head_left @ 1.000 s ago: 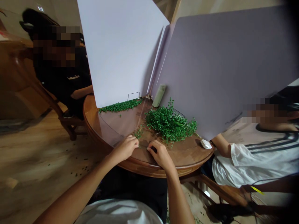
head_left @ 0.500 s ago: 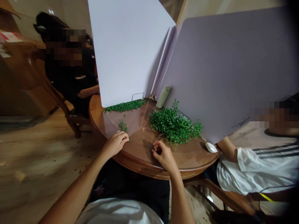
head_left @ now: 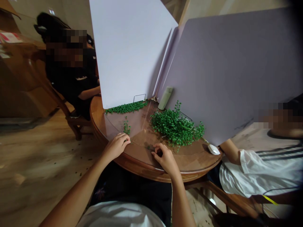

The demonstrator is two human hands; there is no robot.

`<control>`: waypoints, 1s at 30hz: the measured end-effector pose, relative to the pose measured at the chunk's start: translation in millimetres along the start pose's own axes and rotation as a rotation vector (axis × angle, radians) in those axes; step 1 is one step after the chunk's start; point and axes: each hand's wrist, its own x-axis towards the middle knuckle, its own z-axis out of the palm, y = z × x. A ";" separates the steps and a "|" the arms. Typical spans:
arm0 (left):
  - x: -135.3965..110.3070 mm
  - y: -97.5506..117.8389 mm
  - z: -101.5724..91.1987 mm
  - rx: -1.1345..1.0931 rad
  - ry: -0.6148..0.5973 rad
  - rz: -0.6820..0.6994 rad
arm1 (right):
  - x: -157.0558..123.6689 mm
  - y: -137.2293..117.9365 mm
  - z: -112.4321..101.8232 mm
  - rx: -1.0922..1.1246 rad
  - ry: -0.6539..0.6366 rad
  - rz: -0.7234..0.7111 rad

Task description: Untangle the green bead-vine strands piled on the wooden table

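Observation:
My left hand (head_left: 117,145) rests near the front edge of the round table, its fingers pinched closed. A thin sprig of small green leaves (head_left: 127,128) rises just beyond them, its lower end running behind the fingers. To its right, my right hand (head_left: 163,155) is curled with thumb and index finger brought together; whatever lies between them is too small to make out. A large pile of green leafy stems (head_left: 177,127) lies beyond the right hand. Along the foot of the white panel stretches a long heap of loose green leaves (head_left: 127,107).
Two tall panels, one white (head_left: 132,50) and one grey (head_left: 227,69), stand on the wooden table (head_left: 142,162). A pale green cylinder (head_left: 165,98) leans at their corner. A white mouse-like object (head_left: 213,149) lies at right. People sit on both sides; leaf bits litter the floor.
The sprig beyond my left hand has shifted slightly and stands straighter. My right hand has moved a little to the left. The piles look the same.

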 end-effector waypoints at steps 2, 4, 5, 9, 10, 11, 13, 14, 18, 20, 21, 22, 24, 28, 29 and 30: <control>-0.1 0.0 -0.1 0.001 -0.001 0.004 | 0.5 -1.7 -0.4 -0.005 -0.011 -0.012; -0.2 -0.1 0.1 0.002 0.001 0.007 | 1.5 -4.2 -0.5 -0.009 -0.026 -0.023; -0.2 -0.1 0.3 0.002 0.003 0.008 | 2.3 -5.4 -0.3 -0.011 -0.033 -0.027; -0.7 -0.7 1.7 0.003 0.014 0.004 | 5.7 -7.0 1.7 -0.012 -0.039 -0.021; -0.7 -0.9 1.9 0.004 0.016 0.003 | 6.1 -6.5 2.3 -0.012 -0.038 -0.018; -0.8 -1.1 2.0 0.005 0.017 0.003 | 6.2 -5.7 2.7 -0.010 -0.040 -0.018; -0.8 -1.3 1.9 0.007 0.017 0.004 | 5.4 -3.7 2.9 -0.003 -0.057 -0.029; -0.8 -1.2 1.8 0.009 0.016 0.005 | 4.5 -2.7 2.8 0.002 -0.070 -0.038; -0.6 -0.5 1.7 0.019 0.017 0.005 | 0.3 0.8 2.5 0.018 -0.100 -0.050; -0.7 -0.5 2.4 0.023 0.019 0.007 | -1.0 1.9 3.3 0.019 -0.090 -0.048; -0.8 -0.8 2.6 0.025 0.020 0.008 | -1.3 2.3 3.8 0.018 -0.082 -0.047; -0.8 -1.3 2.7 0.027 0.020 0.008 | -1.4 2.4 4.4 0.016 -0.072 -0.046; -0.8 -2.1 1.8 0.032 0.020 0.007 | -1.3 1.9 5.2 0.013 -0.053 -0.046; 0.8 3.0 -0.7 0.048 0.004 0.011 | -0.2 -1.6 4.5 0.007 -0.032 -0.044; 2.0 7.2 0.4 0.051 -0.009 0.022 | 0.0 -2.7 3.9 0.006 -0.030 -0.045; 3.5 12.8 2.9 0.050 -0.027 0.040 | 0.1 -3.8 3.3 0.004 -0.028 -0.046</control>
